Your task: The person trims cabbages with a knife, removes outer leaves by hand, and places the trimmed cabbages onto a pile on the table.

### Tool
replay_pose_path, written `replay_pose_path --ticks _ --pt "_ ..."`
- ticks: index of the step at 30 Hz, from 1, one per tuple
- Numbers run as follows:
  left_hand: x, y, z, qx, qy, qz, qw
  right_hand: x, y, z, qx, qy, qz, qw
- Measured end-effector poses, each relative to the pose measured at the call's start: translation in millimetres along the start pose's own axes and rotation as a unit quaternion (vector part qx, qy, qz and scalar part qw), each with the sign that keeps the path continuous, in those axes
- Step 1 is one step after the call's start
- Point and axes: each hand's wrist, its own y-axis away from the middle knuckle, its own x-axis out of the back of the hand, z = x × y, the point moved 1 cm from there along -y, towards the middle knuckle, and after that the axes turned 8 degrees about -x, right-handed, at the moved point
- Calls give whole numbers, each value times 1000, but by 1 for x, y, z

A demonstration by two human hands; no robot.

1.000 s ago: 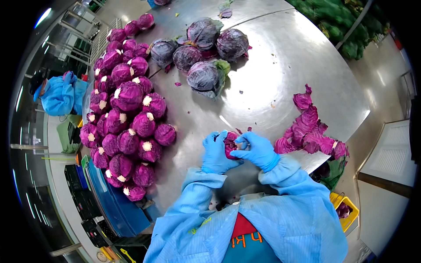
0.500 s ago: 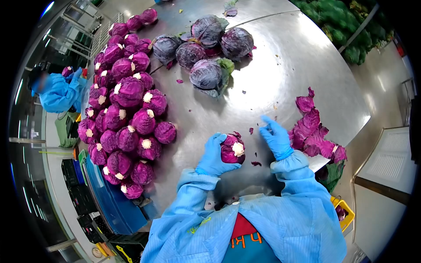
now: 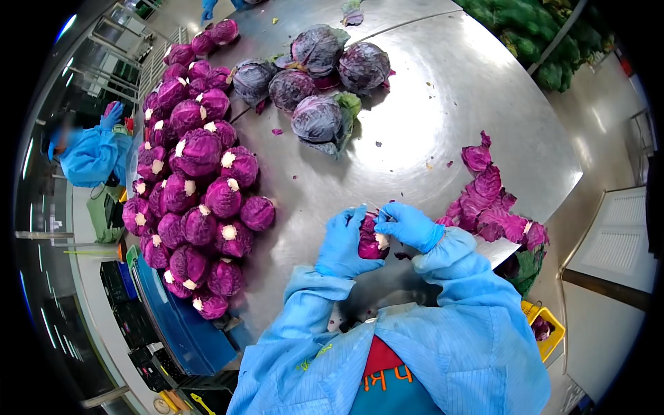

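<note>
My left hand (image 3: 340, 243), in a blue glove, is wrapped round the left side of a small red cabbage (image 3: 369, 242) above the steel table. The cabbage's pale cut stem faces right. My right hand (image 3: 407, 225), also gloved, has its fingers pinched at the cabbage's upper right side; what they grip is too small to make out. Left of my hands lies a large heap of purple cabbages (image 3: 198, 153) with pale stems. Darker cabbages (image 3: 317, 119) with outer leaves sit beyond my hands.
Loose purple leaves (image 3: 482, 196) lie at the right edge of the steel table (image 3: 304, 187). A yellow crate (image 3: 551, 339) stands below that edge, and a blue bin (image 3: 181, 325) at the lower left. Another person (image 3: 90, 155) is at the far left. Green produce fills the top right.
My right hand left the cabbage, opened to its right, then came back to it with pinched fingers. The cabbage has turned, its stem now showing. The other person's hand has risen.
</note>
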Motion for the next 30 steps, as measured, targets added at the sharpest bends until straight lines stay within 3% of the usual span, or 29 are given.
replay_pose_path --ticks 2,4,6,8,9,10,11,13,14,19,25,30 --pt "-8 -2 -3 -14 -6 -8 1000 8 8 -13 -21 38 -11 999" --pt "-11 -1 -11 2 45 20 999 13 29 -20 87 -76 -162 980" --pt "-6 1 -12 39 70 20 997 11 58 -16 136 -234 -303 914" --pt "17 3 -4 93 70 -13 993 25 80 -18 -27 -302 -313 900" --pt "22 4 0 130 65 -32 989 20 76 -7 -53 -211 -173 961" --pt "18 7 -2 101 66 -12 993 9 67 13 -77 -113 -26 990" --pt "11 12 -7 73 67 7 995 0 63 29 -99 -13 121 988" --pt "4 17 -16 23 47 18 998 -18 64 45 -43 76 192 978" --pt "3 19 -16 44 78 23 996 -23 67 51 -14 122 223 967" --pt "-3 14 -5 105 154 52 981 -52 79 26 88 193 272 939" --pt "-7 11 1 125 44 64 989 -49 67 37 109 211 231 944" --pt "-5 5 5 159 59 21 985 -34 50 38 82 229 142 960"
